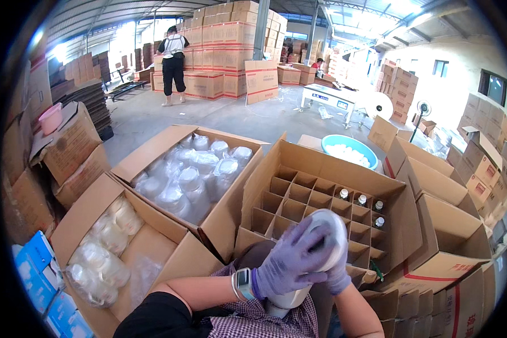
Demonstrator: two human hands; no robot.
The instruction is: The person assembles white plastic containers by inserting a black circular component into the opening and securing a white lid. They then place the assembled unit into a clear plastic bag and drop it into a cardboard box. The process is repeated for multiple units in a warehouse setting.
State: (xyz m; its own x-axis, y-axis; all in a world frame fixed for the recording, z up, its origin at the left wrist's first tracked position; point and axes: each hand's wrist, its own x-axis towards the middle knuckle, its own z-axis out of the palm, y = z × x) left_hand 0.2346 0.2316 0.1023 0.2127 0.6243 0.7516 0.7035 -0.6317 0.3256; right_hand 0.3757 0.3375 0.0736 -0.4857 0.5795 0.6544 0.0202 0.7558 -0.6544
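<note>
Both my hands wear thin purple gloves and are closed round a whitish bottle (337, 232), held tilted above my lap. My left hand (290, 256) wraps across its near side, fingers curled over it. On the far right side my right hand (337, 276) grips it, mostly hidden behind the bottle and the left hand. A pale rounded part (290, 299) shows below the hands; I cannot tell whether it belongs to the same bottle. Just beyond stands an open divided carton (281, 155) with cardboard cells, several of them holding clear bottles with white caps (361, 200).
At the left, one open carton (177, 132) holds several bagged bottles (191, 183); a nearer carton (158, 239) holds more. A blue basin (349, 139) of white pieces stands behind. Open empty cartons (450, 225) flank the right. A person (173, 62) stands by stacked boxes (225, 50).
</note>
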